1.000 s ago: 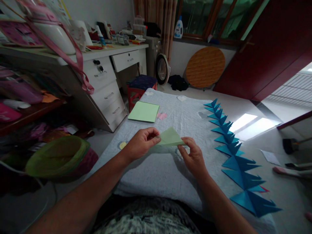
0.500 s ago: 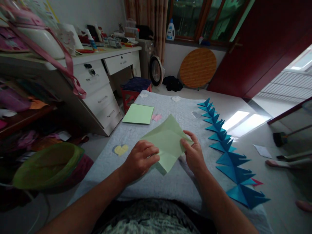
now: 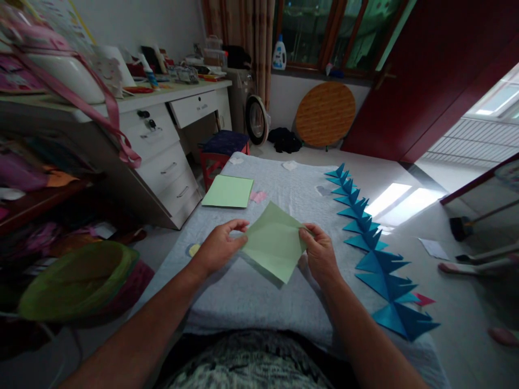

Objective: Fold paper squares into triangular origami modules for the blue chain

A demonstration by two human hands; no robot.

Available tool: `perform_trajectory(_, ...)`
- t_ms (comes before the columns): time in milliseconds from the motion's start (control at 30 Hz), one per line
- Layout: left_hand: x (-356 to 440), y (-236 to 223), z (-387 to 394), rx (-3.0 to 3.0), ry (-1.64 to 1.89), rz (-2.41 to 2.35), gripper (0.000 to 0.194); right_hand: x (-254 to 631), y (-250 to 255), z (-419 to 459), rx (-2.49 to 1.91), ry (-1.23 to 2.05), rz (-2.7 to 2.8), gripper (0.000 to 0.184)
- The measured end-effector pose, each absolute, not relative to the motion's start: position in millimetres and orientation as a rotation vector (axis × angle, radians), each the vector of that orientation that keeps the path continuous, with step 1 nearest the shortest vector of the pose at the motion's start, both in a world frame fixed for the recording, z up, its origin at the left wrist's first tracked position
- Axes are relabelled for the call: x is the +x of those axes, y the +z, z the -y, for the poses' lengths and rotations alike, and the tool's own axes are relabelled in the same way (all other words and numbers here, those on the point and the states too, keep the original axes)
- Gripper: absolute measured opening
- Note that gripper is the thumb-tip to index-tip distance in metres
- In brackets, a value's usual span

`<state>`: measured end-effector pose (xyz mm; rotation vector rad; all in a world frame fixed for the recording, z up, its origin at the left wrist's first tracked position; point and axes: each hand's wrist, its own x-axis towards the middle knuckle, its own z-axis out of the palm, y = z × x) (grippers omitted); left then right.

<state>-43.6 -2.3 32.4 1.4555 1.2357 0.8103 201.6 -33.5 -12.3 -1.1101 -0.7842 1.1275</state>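
A square sheet of light green paper (image 3: 275,243) is held up over the cloth-covered table, turned corner-up, with faint creases across it. My right hand (image 3: 320,251) pinches its right corner between thumb and fingers. At the left corner is my left hand (image 3: 221,246), its thumb on the paper's edge and its index finger curved above; the exact grip there is partly hidden. Farther back on the left lies a stack of green paper (image 3: 228,192). Blue folded-paper pieces (image 3: 367,227), joined in a long spiky row, run down the table's right side.
The quilted light cloth (image 3: 251,310) bears heart patches. Left of the table are a green basket (image 3: 77,281) and a white desk (image 3: 162,167) with drawers. A red stool (image 3: 225,146) stands at the far left corner. On the right floor lies a white paper (image 3: 433,248).
My left hand has moved outward and up to the sheet's left corner, its fingers less curled. The sheet has turned slightly and looks flatter. The view has shifted a little.
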Motion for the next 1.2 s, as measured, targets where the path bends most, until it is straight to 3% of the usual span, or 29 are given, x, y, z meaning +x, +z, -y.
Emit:
perform_trajectory(200,-45.7,36.0,1.3,1.446,0.636,-1.145,0.018,202.9,-11.8,32.0,-1.099,1.011,0.86,0.028)
perform_trajectory(400,-36.6,35.6,-5.1,1.02,0.782,-1.102,0.015,196.0,-8.6,34.2,-1.048,1.29,0.749,0.081)
perform_trajectory(533,-27.0,39.1,-4.8,0.732,0.955,-1.082,0.013,193.8,-8.1,36.8,-1.082,1.364,0.716,0.095)
perform_trajectory(733,-11.4,40.7,0.5,0.537,1.101,-1.017,0.018,193.8,-7.1,35.2,-1.018,1.324,0.784,0.076)
perform_trajectory(1000,-10.5,37.5,2.5,0.54,1.083,-0.971,0.007,193.9,-10.9,35.5,-0.98,1.411,0.97,0.031)
perform_trajectory(1100,-23.6,39.8,-1.8,0.452,0.924,-1.049,0.013,194.8,-13.6,34.4,-0.989,1.362,1.006,0.026)
perform_trajectory(1200,-34.3,42.4,-4.3,0.403,0.801,-1.057,0.006,196.0,-16.5,34.1,-1.017,1.323,1.085,0.024)
